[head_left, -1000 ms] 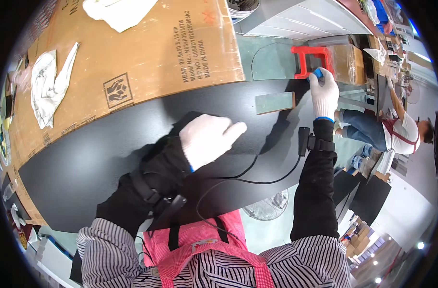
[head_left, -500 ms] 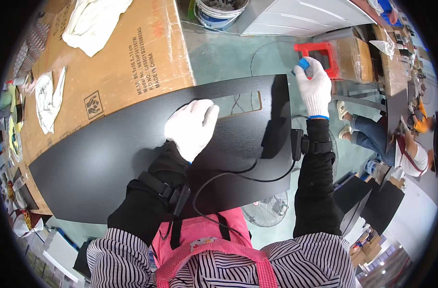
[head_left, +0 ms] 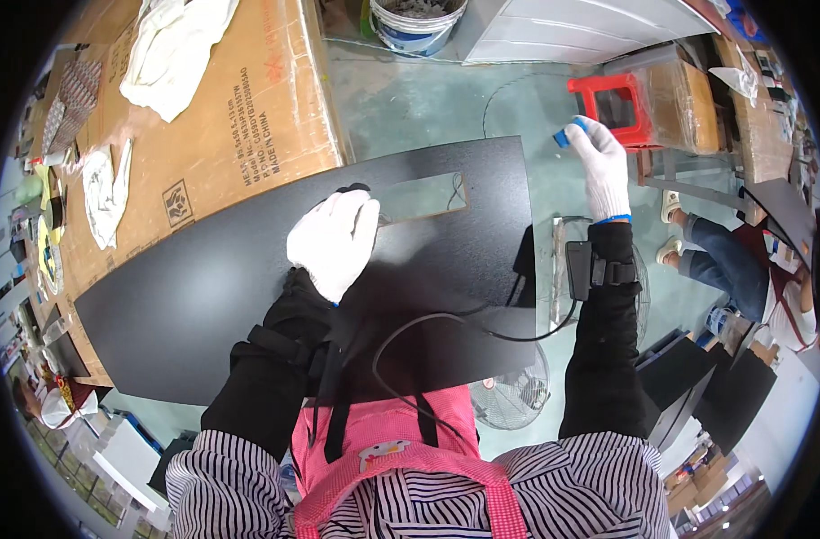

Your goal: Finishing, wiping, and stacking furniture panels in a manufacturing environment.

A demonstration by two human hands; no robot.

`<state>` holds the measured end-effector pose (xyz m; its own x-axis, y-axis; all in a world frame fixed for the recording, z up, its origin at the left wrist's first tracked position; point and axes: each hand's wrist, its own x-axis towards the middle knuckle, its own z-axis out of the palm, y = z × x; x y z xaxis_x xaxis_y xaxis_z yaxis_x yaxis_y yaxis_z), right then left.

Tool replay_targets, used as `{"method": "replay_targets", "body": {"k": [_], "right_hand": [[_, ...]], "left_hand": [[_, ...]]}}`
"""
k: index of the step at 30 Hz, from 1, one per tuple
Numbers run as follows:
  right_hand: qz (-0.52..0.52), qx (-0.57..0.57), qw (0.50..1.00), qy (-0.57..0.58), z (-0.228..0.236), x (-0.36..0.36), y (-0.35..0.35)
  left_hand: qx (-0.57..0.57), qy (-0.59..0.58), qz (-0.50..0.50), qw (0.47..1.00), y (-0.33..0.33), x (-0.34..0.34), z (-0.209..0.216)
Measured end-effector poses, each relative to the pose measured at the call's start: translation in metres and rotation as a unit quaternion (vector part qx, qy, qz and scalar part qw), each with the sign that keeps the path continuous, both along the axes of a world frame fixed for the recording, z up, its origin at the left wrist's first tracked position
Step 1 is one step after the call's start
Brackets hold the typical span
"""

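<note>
White-and-blue bucket (head_left: 414, 38) holds grey material (head_left: 419, 8) beyond the black panel (head_left: 437, 260).

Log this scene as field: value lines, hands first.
left hand: gloved, at the board, by the left end of its cutout
right hand: gloved, holding blue block, beyond the board's right edge
board: black, rectangular cutout
carton: brown, white cloths on top
stool: red, past right hand

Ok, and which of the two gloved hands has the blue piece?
The right hand, out beyond the right edge of the black board, holds the blue piece; the left hand is over the board, with no blue piece showing.
</note>
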<state>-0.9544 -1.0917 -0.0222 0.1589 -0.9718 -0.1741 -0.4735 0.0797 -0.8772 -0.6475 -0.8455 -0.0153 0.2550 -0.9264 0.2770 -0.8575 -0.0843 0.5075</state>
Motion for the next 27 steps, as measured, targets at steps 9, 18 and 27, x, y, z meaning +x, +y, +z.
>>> {"method": "replay_targets", "body": {"k": [9, 18, 27], "right_hand": [[0.022, 0.176, 0.950, -0.256, -0.011, 0.048, 0.013], [-0.036, 0.213, 0.922, -0.320, -0.020, 0.051, 0.016], [-0.054, 0.099, 0.944, -0.309, -0.026, 0.043, 0.018]], "left_hand": [[-0.009, -0.003, 0.004, 1.000, -0.003, -0.003, 0.008], [0.010, 0.014, 0.006, 1.000, -0.001, -0.003, 0.007], [0.008, -0.008, 0.012, 1.000, -0.001, -0.006, 0.003]]}}
